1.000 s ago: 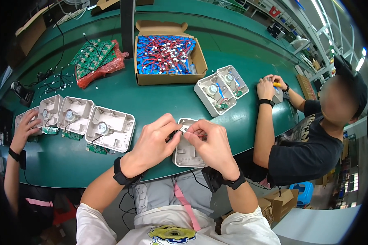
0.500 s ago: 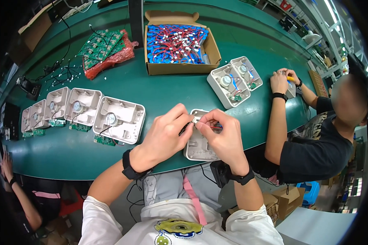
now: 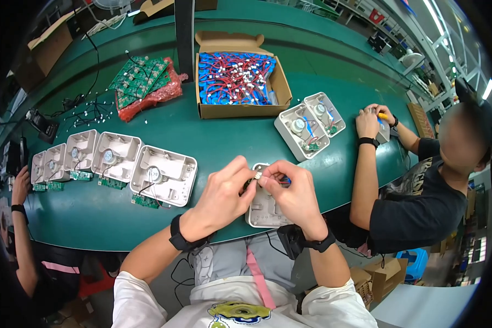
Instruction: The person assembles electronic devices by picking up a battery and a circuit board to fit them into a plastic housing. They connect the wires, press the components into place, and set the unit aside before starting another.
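Over a light grey plastic housing (image 3: 262, 214) at the bench's near edge, my two hands meet fingertip to fingertip. A small white connector (image 3: 258, 175) shows between them. My left hand (image 3: 220, 192) pinches it from the left, with something dark partly hidden under the fingers. From the other side my right hand (image 3: 294, 195) closes thumb and forefinger on the connector's right end. Bits of red wire and a blue part appear behind the right fingers, mostly covered. The housing lies open side up, partly hidden by both hands.
Several open housings (image 3: 164, 175) with round speakers and green boards line the left. Two more housings (image 3: 302, 131) lie right of a carton (image 3: 240, 112) of blue batteries. Green boards (image 3: 142, 82) rest on red bubble wrap (image 3: 150, 105). Co-workers (image 3: 415, 202) sit at both sides.
Both hands stay pinched together at the connector, with slight finger shifts. The whole view has tilted, so the bench sits lower in it. At the left, a co-worker's hand has moved up.
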Motion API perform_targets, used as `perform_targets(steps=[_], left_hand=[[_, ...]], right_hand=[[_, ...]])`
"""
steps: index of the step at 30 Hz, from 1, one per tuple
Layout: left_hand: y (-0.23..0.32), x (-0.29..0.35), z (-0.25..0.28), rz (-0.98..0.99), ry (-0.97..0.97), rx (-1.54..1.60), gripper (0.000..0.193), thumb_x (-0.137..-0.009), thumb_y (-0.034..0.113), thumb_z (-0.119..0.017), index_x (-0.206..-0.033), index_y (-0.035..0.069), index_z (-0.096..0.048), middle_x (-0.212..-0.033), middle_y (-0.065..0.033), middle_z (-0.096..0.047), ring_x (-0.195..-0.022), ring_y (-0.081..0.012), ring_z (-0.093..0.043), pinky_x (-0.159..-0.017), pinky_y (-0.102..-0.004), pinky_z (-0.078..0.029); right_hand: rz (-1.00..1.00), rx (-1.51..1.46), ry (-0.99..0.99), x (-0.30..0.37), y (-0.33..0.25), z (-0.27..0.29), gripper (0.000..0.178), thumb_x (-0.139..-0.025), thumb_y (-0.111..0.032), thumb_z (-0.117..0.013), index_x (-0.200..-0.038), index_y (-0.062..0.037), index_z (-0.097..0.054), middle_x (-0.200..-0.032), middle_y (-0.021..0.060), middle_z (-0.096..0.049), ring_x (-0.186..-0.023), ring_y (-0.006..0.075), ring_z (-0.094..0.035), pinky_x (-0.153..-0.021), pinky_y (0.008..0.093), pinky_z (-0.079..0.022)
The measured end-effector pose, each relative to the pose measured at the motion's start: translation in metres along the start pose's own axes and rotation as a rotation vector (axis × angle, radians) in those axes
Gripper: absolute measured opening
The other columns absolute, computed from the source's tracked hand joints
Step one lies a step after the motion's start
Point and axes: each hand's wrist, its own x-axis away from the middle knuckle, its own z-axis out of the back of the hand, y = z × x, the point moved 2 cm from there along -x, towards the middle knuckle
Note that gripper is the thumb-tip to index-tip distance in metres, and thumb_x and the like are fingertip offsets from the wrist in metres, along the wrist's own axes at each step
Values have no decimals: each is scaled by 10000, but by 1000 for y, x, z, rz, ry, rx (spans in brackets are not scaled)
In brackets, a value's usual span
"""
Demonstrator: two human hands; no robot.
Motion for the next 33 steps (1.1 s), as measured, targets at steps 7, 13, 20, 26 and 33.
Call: perform_targets(steps=[7,13,20,26,33], left_hand=[[-1,-10,2,213,-43,120,148,-881,-11,-781,-1014,-59,-735,-896,-65,-614,-620,-104,-605,-559,-288,-509],[10,-17,5,492,-154,298,111,-921,30,-773,-979,-60,-743,-830,-64,-648,-570,-77,-584,-538,-283,-489],[47,-7,-1,396,-223,64,149,-923,94,-788,-874,-41,-748,-657,-66,-681,-541,-81,-569,-519,-276,-449],[64,27,-30,342,-188,-11,148,-908,119,-808,-921,-27,-785,-669,-97,-668,-553,-136,-587,-522,-304,-454],[79,64,-28,55,-188,-75,209,-906,117,-808,-1087,12,-812,-711,-113,-672,-570,-252,-618,-535,-379,-485]], right_hand=[[287,219,49,-1,10,47,365,-903,-124,-815,-1226,5,-705,-1212,140,-735,-1112,227,-687,-936,348,-542],[100,181,144,75,33,45,791,-844,-165,-884,-1506,5,-486,-1456,198,-603,-1269,320,-634,-1065,403,-503],[174,440,224,110,12,-5,1111,-775,-174,-935,-1619,84,-261,-1564,287,-472,-1389,429,-523,-1126,482,-457],[135,377,295,119,21,-5,1193,-745,-191,-929,-1643,81,-193,-1646,332,-340,-1442,500,-425,-1163,566,-364],[143,551,339,123,20,-10,1185,-729,-163,-901,-1643,83,-188,-1664,340,-292,-1479,540,-355,-1157,596,-362]])
